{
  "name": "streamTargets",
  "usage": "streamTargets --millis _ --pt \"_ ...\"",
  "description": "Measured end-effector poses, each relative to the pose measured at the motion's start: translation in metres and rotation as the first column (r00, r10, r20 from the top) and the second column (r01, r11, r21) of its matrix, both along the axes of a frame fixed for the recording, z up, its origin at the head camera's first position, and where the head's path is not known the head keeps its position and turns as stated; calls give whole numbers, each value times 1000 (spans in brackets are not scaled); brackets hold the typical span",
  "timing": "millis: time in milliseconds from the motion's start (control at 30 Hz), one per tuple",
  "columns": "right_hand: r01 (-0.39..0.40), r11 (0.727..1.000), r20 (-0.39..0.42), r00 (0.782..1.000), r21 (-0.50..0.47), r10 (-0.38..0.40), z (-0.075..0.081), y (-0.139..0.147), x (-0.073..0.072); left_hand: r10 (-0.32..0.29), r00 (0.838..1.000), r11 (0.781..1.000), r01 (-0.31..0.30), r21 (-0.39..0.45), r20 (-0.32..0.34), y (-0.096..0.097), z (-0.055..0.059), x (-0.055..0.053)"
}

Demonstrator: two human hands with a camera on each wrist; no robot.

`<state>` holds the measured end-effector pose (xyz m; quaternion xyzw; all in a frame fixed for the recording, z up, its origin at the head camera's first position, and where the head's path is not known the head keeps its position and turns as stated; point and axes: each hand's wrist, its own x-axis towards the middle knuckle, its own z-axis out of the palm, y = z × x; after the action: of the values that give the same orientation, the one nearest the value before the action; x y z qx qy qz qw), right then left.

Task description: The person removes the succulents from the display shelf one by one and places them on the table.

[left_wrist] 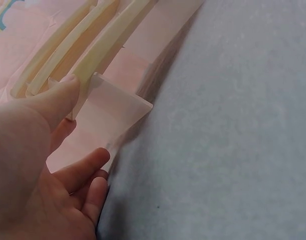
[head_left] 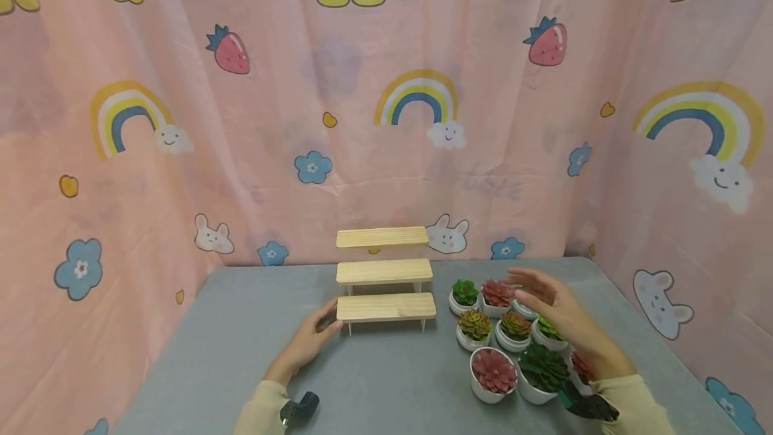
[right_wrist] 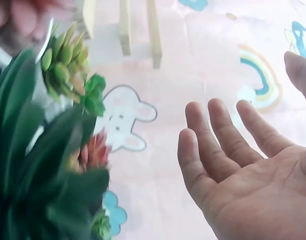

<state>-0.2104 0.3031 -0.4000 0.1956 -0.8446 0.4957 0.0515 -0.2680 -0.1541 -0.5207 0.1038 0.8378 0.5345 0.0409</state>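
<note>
A three-step display stand (head_left: 385, 307) with pale wooden boards stands at mid-table. My left hand (head_left: 306, 341) is at the left end of its lowest board, thumb and index finger gripping the end. In the left wrist view, the thumb presses the front board (left_wrist: 105, 47) above a clear side panel (left_wrist: 117, 102), while the other fingers curl loosely below. My right hand (head_left: 564, 314) hovers over potted succulents, fingers spread and slightly bent, palm bare in the right wrist view. Beneath it are a dark green succulent (head_left: 543, 366) and a light green one (head_left: 548, 329), partly hidden by the hand.
Several more succulents in white pots crowd the right side, including a pink-red one (head_left: 494, 371) in front and a yellow-green one (head_left: 474, 325). A grey tabletop (head_left: 235, 327) runs back to a pink printed curtain (head_left: 272, 133).
</note>
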Motion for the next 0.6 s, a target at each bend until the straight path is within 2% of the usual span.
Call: streamTargets --millis 133,367,600 --pt "-22 1000 -9 1000 -21 22 -1 -10 -6 -6 1000 1000 6 2 0 0 -1 -1" --pt "-78 990 19 997 -118 81 -3 -27 -15 2 1000 1000 -1 6 -20 0 1 1" --pt "-104 986 -12 995 -131 103 0 -42 -17 18 1000 1000 -18 14 -18 1 3 2"
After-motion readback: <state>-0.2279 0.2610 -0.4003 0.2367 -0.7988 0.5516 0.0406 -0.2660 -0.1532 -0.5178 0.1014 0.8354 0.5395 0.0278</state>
